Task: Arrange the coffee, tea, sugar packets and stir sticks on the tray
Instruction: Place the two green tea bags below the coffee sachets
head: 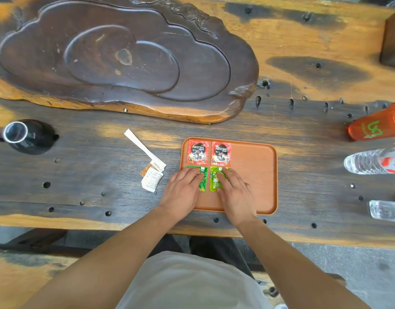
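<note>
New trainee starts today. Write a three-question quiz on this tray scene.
1. True or false: both coffee packets lie on the tray.
2. What rests under the left hand and right hand? A) green tea packets B) sugar packets C) stir sticks
3. Where are the stir sticks and sugar packets?

Key
1. True, side by side at the far left of the tray.
2. A: green tea packets, one under each hand.
3. On the table, left of the tray.

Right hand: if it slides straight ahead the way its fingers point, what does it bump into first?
Probably the right-hand red coffee packet, lying just beyond the green tea packet that the right hand is pressing on.
</note>
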Demonstrator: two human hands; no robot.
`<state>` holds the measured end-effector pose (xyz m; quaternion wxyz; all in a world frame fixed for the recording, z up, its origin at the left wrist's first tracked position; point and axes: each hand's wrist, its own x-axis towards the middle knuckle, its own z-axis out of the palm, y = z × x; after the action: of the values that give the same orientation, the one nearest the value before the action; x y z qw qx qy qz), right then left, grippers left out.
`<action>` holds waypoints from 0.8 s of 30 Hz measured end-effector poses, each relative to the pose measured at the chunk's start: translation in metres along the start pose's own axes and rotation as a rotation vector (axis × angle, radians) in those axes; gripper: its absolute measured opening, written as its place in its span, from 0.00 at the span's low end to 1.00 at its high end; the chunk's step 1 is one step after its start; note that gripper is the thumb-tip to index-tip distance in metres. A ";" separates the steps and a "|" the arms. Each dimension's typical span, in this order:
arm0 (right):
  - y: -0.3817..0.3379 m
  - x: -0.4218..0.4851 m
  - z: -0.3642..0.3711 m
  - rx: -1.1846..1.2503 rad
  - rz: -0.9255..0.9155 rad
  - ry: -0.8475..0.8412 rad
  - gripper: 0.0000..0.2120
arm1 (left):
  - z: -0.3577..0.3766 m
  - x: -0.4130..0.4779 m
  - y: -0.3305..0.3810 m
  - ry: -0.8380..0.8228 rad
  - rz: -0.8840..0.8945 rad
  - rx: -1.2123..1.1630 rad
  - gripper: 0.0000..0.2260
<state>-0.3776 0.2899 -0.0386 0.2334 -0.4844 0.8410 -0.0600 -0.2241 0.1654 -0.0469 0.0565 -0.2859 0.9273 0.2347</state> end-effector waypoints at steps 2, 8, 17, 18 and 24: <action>-0.001 -0.001 0.000 0.002 0.003 0.003 0.22 | 0.000 0.000 0.001 -0.004 -0.007 -0.012 0.21; -0.003 -0.003 -0.001 -0.012 -0.004 0.053 0.20 | -0.006 -0.005 -0.003 0.055 -0.001 -0.093 0.18; -0.055 0.005 0.000 0.024 -0.156 0.166 0.09 | -0.047 -0.034 -0.084 0.378 -0.572 -0.251 0.07; -0.068 0.008 0.002 0.042 -0.180 0.154 0.07 | -0.050 -0.036 -0.097 0.373 -0.630 -0.271 0.06; -0.151 0.028 0.011 0.246 -0.106 -0.070 0.09 | -0.057 -0.038 -0.139 0.114 -0.523 -0.268 0.09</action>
<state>-0.2657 0.1883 -0.0087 0.3168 -0.4978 0.7917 -0.1581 -0.1136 0.0573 -0.0436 0.0244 -0.5325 0.7847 0.3162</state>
